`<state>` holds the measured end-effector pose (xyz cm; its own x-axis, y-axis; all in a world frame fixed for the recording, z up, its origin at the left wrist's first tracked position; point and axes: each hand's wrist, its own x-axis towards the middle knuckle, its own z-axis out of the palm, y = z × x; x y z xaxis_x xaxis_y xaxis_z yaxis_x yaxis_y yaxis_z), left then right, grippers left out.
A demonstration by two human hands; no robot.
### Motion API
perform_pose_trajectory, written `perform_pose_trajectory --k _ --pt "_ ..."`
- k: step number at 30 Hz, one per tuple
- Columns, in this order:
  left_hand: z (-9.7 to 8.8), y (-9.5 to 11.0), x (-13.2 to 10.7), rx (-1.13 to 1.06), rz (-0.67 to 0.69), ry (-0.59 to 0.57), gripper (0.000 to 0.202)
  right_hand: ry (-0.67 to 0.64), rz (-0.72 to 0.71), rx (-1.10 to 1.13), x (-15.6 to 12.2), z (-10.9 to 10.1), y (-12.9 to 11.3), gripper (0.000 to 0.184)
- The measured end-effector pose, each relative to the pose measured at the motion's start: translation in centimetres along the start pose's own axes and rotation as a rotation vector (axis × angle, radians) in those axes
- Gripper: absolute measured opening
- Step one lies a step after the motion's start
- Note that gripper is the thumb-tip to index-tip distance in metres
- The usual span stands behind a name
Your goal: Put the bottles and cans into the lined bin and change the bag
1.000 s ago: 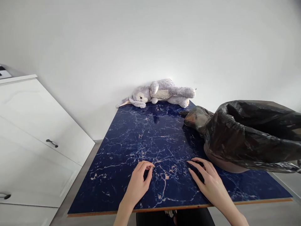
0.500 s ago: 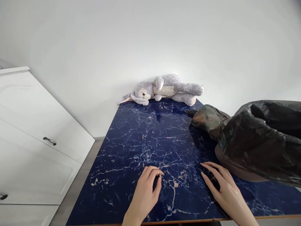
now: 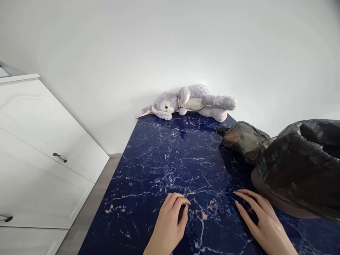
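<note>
Head view: left hand (image 3: 170, 226) curled, right hand (image 3: 261, 223) flat on table (image 3: 172, 159).

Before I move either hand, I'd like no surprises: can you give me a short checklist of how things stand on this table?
1. Left hand empty, fingers curled on the table: ok.
2. Right hand empty, flat on the table: ok.
3. Right hand apart from the black bag: cannot tell, they are very close.
4. Whole black bag on the table: cannot tell, it runs past the picture's right edge.
5. Stuffed rabbit lying at the far edge by the wall, away from both hands: ok.
</note>
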<state>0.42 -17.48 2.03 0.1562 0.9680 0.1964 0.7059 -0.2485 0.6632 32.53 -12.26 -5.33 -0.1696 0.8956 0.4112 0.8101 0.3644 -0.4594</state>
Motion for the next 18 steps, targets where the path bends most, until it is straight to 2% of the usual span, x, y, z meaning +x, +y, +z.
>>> perform_pose_trajectory --k 13,18 --pt "-0.04 0.03 0.56 0.008 -0.021 0.002 0.017 0.006 -0.003 -0.001 0.20 0.09 -0.37 0.049" --pt "-0.02 0.20 0.26 0.017 -0.043 -0.042 0.016 0.021 0.016 0.013 0.30 0.01 -0.67 0.053"
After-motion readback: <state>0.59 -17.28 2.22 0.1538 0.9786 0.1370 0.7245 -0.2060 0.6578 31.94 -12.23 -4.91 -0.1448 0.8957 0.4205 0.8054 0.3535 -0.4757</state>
